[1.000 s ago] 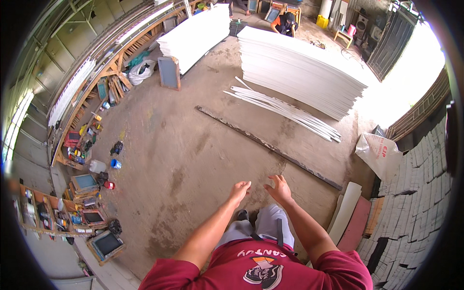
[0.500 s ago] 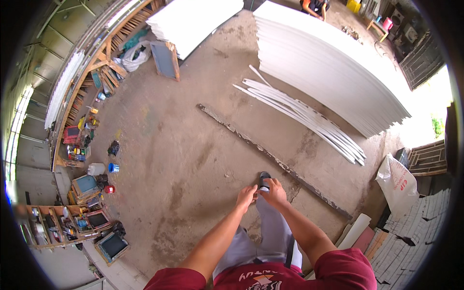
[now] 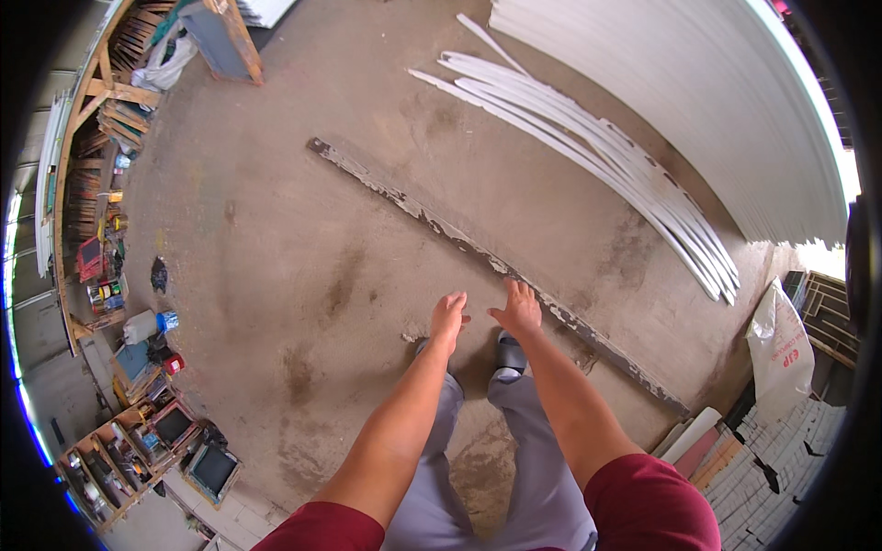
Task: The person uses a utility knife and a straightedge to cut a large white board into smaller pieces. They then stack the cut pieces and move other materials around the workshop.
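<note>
A long, narrow beam (image 3: 409,204) with flaking dark and pale paint lies slantwise across the concrete floor in front of me. My right hand (image 3: 518,310) reaches out, fingers apart and empty. Its fingertips overlap the beam's near edge in the picture; whether they touch it I cannot tell. To its left, my left hand (image 3: 449,319) is also empty, thumb and fingers stretched out, short of the beam. Below the hands, a dark shoe (image 3: 510,353) shows on my right foot; my left forearm mostly hides the other.
Beyond the beam lie several thin white strips (image 3: 570,138), with a tall stack of white sheets (image 3: 680,101) behind. A white sack (image 3: 779,349) stands at right. Wooden shelving (image 3: 108,468), a blue container (image 3: 167,320) and framed panels (image 3: 213,468) line the left. A grey board (image 3: 220,41) leans at far left.
My hands have come apart and stretched forward toward the beam. The view has tilted down and moved nearer to the beam, and both legs now show apart.
</note>
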The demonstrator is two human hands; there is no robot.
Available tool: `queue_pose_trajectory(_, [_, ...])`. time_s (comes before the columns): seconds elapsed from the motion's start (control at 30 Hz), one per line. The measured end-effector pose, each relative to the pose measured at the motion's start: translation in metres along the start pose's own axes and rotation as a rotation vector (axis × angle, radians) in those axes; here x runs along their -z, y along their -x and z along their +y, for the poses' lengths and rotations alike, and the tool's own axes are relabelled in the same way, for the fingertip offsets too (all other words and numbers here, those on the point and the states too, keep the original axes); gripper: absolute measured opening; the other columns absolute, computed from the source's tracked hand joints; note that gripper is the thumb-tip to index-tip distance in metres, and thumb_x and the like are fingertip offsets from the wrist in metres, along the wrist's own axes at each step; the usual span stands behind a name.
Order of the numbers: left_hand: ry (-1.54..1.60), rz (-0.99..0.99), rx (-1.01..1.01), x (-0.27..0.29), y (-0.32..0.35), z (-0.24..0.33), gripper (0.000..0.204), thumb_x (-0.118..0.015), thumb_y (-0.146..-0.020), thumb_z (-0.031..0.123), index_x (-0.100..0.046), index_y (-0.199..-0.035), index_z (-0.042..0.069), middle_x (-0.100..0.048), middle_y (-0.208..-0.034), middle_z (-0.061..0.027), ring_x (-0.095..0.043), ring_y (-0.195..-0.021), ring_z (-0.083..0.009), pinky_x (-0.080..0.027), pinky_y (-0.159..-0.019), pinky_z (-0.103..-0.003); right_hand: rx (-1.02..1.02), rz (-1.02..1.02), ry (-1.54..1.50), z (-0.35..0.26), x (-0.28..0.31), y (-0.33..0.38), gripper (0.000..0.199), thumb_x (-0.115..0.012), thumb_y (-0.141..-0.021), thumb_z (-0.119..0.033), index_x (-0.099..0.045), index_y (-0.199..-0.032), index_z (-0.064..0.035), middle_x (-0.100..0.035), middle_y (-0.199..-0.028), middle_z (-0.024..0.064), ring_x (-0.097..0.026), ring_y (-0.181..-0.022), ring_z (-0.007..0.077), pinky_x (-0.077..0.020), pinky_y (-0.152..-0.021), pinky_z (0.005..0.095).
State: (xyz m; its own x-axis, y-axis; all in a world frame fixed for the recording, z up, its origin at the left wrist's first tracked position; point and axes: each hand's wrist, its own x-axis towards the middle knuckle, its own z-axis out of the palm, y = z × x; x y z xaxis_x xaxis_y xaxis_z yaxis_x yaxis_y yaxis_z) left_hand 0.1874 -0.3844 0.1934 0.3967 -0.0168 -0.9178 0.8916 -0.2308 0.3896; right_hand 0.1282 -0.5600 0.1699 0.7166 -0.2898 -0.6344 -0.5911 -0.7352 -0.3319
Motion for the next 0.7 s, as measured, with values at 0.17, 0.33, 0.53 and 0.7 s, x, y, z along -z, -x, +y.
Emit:
queue_pose_trajectory(0.17, [0.007,-0.030,0.024,-0.007,-0.094,-0.016,0.053,-0.064,-0.104,0.046,-0.060,-0.146,0.015,-0.070,-0.128,-0.0081,-0.070,-0.090,-0.0169,-0.050,-0.081,-0.038,-0.168,-0.045,0.196,0.039,-0.068,-0.098,0.082,-0.086,-0.084,-0.033,-0.044,-0.152,-0.0103,-0.055,-0.146,0.0145,-0.053,-0.140,0.0333,-0.0524,-0.108,0.0474])
queue_pose_trajectory(0.33, [-0.004,-0.048,0.091,-0.007,-0.124,-0.034,0.055,-0.064,-0.104,0.048,-0.060,-0.146,0.014,-0.069,-0.131,-0.0100,-0.069,-0.092,-0.0181,-0.051,-0.084,-0.039,-0.110,-0.096,0.430,0.076,-0.101,-0.129,0.060,-0.068,-0.099,-0.021,-0.044,-0.152,-0.0082,-0.060,-0.140,0.0137,-0.061,-0.130,0.0322,-0.0561,-0.103,0.0442])
queue_pose_trajectory(0.53, [-0.015,-0.052,0.087,-0.012,-0.083,-0.032,0.067,-0.060,-0.105,0.057,-0.054,-0.151,0.010,-0.066,-0.139,-0.0115,-0.069,-0.099,-0.0205,-0.051,-0.091,-0.044,0.072,0.064,0.391,0.084,-0.070,-0.096,0.060,-0.072,-0.093,-0.024,-0.051,-0.146,-0.0070,-0.066,-0.127,0.0125,-0.068,-0.117,0.0326,-0.0577,-0.096,0.0455])
queue_pose_trajectory(0.7, [0.179,-0.018,-0.163,-0.015,0.006,0.029,0.086,-0.053,-0.105,0.067,-0.033,-0.163,0.006,-0.052,-0.154,-0.0180,-0.057,-0.132,-0.0299,-0.042,-0.111,-0.048,0.257,0.278,0.137,0.013,0.036,0.004,0.067,-0.083,-0.081,-0.026,-0.059,-0.142,-0.0103,-0.068,-0.114,0.0121,-0.068,-0.109,0.0339,-0.0546,-0.095,0.0471])
